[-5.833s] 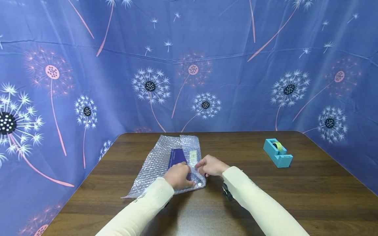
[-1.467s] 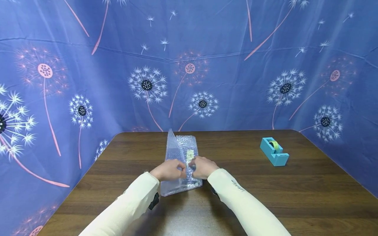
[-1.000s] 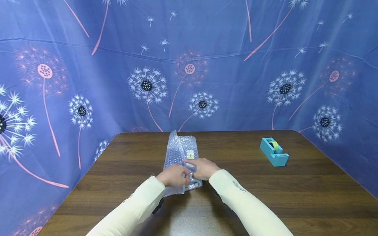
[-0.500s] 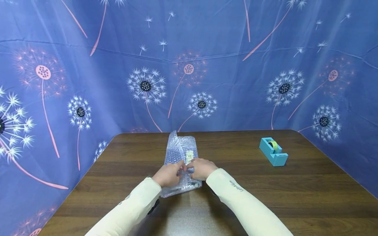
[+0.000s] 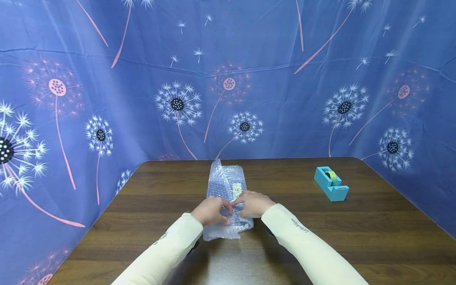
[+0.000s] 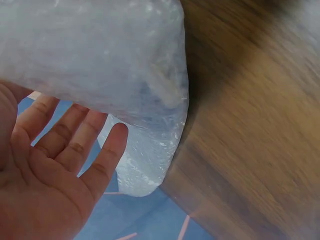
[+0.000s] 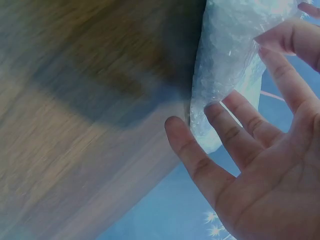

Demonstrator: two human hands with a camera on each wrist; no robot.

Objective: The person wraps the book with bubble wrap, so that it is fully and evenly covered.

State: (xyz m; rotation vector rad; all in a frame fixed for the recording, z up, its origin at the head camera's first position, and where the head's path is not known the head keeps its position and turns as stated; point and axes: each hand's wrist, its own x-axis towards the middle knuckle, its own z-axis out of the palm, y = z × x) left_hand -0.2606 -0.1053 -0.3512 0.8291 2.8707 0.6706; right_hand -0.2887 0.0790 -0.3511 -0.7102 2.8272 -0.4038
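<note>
Fingertips (image 5: 228, 209) press bubble-wrap bundle (image 5: 228, 198) (clear, crinkled, folded).

A dark wooden table (image 5: 320, 233) with rounded far corners is seen. A bubble-wrap bundle (image 5: 228, 190) is laid on it near the middle, slightly toward the far edge. A turquoise tape dispenser (image 5: 331, 183) is placed near the far right corner, well apart from the bundle.

One bubble-wrapped bundle (image 5: 228, 198), one teal tape dispenser (image 5: 331, 183), one wooden table (image 5: 356, 233), and two hands: left hand (image 5: 211, 211), right hand (image 5: 253, 204).
</note>
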